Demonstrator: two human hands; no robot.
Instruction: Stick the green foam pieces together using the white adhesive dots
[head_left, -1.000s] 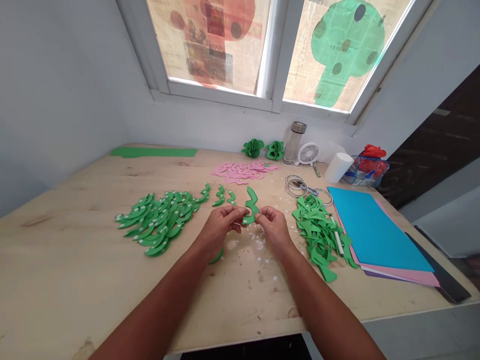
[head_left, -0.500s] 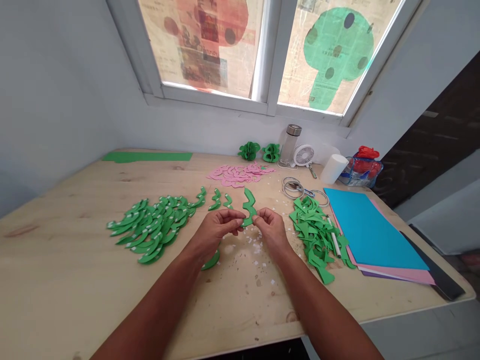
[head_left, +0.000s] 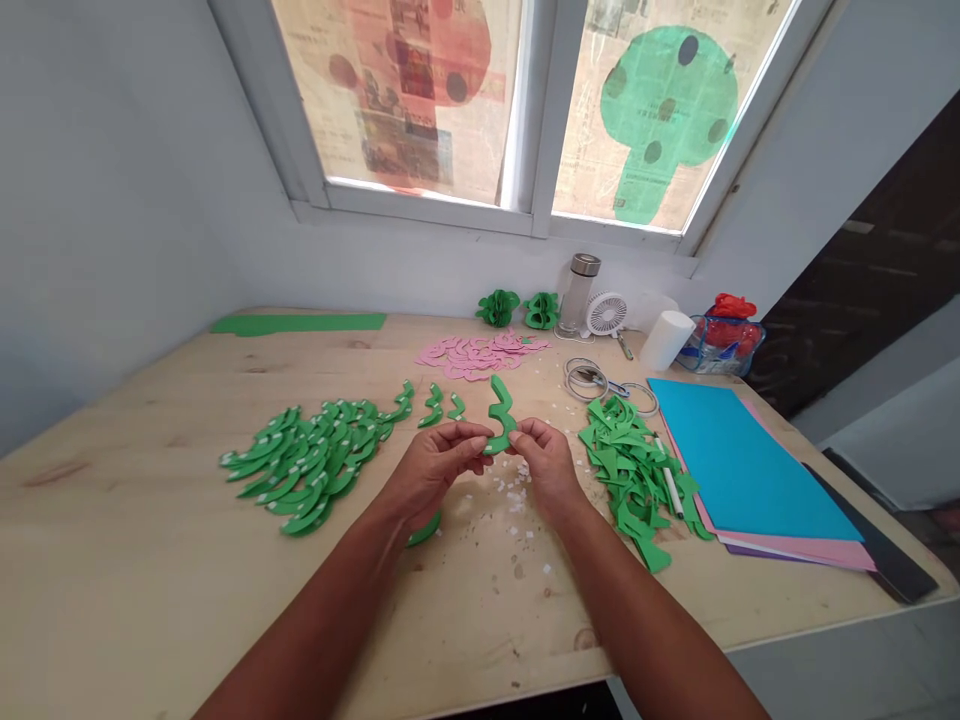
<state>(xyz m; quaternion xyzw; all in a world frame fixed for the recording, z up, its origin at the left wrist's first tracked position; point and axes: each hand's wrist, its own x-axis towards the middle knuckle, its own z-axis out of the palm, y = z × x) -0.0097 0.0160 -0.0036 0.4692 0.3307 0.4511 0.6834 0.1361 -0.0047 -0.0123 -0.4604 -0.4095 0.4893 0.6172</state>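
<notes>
Barely anything is shifting since the frame half a second earlier: the wavy green piece (head_left: 504,413) is seeming to tip slightly between the fingers, and the wearer's view is dipping only a touch.

From the head view, both hands are sharing that piece above the middle of the wooden table (head_left: 150,570). The left hand (head_left: 439,467) is pinching its near-left end between thumb and fingers; the right hand (head_left: 547,462) is closing thumb and fingertips on its near-right edge. Its long axis is running away from the person, the free end pointing towards the pink cutouts (head_left: 480,358), so both grips are sitting low on it, one to each side. Neither hand is looking clearly nearer.

Over on the left, a pile of green pieces (head_left: 311,465) with pale tabs is spreading out, while small wavy stacks (head_left: 432,405) are lying just beyond the left hand. Green scraps (head_left: 634,475) are heaping up to the right, a white pen (head_left: 670,477) resting on them.

Newspaper (head_left: 337,120) is covering the window and showing print, but I'm finding it too small to read. No brand is showing legibly on the bottle (head_left: 576,302) or the fan (head_left: 606,315).
</notes>
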